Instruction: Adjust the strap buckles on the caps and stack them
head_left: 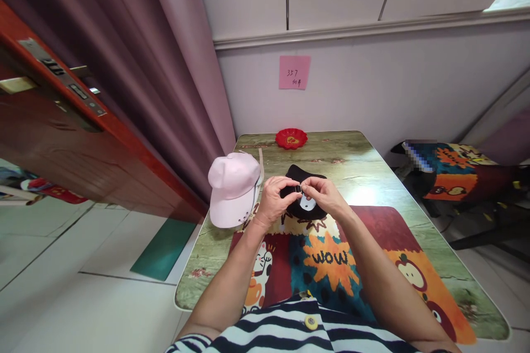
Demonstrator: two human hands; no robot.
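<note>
Now the left hand (275,198) and right hand (326,194) are pinching a small shiny piece (298,189), grips closed; a black cap (301,173) is lying below.

Overall light: fairly bright indoor light, slightly cool
Tabletop (397,193): a white glare patch washed out the wood pattern right of the hands (300,188)
Upper right corner: pale and brightest along the edge
Curtain (165,38): deep shade lay in its folds
Door (83,138): dim, with small glints on the metal
Edges: wide-angle stretch slanted the door
Sharpness: the pink note (294,73) read clearly; fine detail at the fingertips looked soft
Right side: a small patch was pixelated
</note>
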